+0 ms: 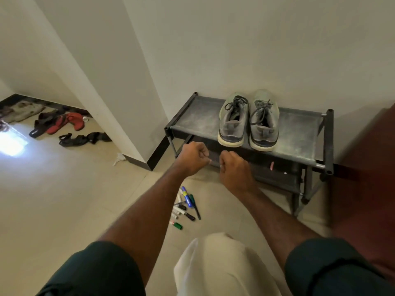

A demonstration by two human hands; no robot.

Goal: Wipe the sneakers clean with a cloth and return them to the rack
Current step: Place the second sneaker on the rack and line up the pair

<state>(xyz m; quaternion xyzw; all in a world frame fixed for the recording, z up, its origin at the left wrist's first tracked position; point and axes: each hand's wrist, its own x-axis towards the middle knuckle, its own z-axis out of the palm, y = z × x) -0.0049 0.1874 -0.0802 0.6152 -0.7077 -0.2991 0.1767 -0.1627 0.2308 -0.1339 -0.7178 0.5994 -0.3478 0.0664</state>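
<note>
The pair of grey sneakers [249, 122] sits side by side on the top shelf of the dark rack [299, 133] against the far wall, heels toward the person and toes at the wall. Both arms reach forward from the near edge. The left hand [193, 155] is curled loosely into a fist and the right hand [234, 167] hangs with fingers bent downward; neither is pinching anything, and both hover just short of the rack's front rail, below the heels of the shoes and not touching them.

A pale, off-white fabric [215, 265] lies low in the near centre between the arms; whether it is the wiping cloth or part of the person's clothing cannot be told. Several marker pens [186, 207] are scattered on the tiled floor near the rack's left leg, and other footwear [64, 124] lies far to the left around the wall corner.

Judged from this, the task looks either at its very start, with the hands going in to lift the shoes, or at its close, with the pair just set down. If starting, the next move calls for opening the fingers and taking a shoe by its heel or collar, with a cloth ready to hand.
</note>
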